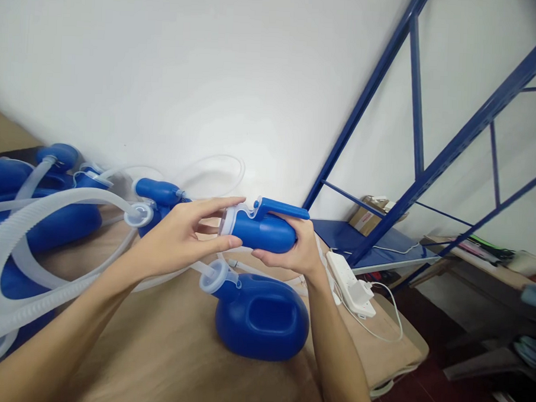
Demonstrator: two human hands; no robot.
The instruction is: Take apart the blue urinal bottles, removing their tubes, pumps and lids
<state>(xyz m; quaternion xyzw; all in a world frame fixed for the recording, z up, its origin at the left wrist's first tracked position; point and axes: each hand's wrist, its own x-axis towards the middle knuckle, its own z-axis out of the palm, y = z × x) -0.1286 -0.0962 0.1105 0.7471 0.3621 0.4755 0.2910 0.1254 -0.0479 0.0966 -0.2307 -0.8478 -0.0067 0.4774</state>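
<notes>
Both of my hands hold a blue plastic urinal head (264, 231) in mid-air, lying sideways with its flat blue handle on top. My left hand (189, 230) has its thumb and fingers around the translucent white collar at the open end. At the other end, my right hand (297, 247) is closed around the rounded blue body. Below them, on the brown surface, stands a blue jug-shaped urinal bottle (267, 322) with a moulded grip. A clear tube enters its translucent cap (214, 277).
Several blue bottles (62, 224) and corrugated clear hoses (72, 201) crowd the left of the brown tabletop (168, 351). A white power strip (348, 284) with a plugged-in cable lies at the right edge. Beyond stand a blue metal rack (410, 195) and a cardboard box (365, 216).
</notes>
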